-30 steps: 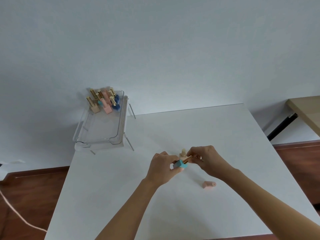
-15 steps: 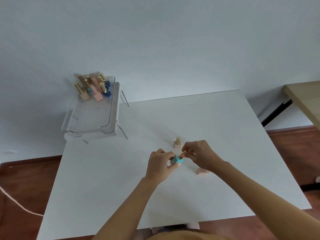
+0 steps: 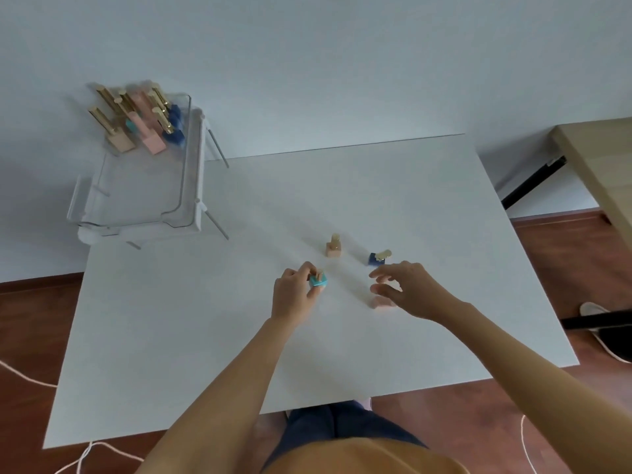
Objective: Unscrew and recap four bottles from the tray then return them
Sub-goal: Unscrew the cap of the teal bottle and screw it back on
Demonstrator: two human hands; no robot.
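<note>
**Four bottles out, pink one next**

Left hand (image 3: 294, 295) fingers pinch the capped teal bottle (image 3: 318, 281) on the white table (image 3: 171, 319). Right hand (image 3: 407, 289) hovers spread and empty above the lying pink bottle (image 3: 379, 302). Beige bottle (image 3: 334, 247) at twelve o'clock, blue bottle (image 3: 378, 257) at one. Clear tray (image 3: 136, 186) at ten o'clock; nothing looks returned yet

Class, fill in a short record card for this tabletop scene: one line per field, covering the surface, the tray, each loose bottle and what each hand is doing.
surface: white table
tray: clear tray at the far left corner, holding several bottles at its far end
left hand: grips the teal bottle
right hand: open, fingers spread above the pink bottle
beige bottle: upright, untouched
blue bottle: on its side, untouched
</note>
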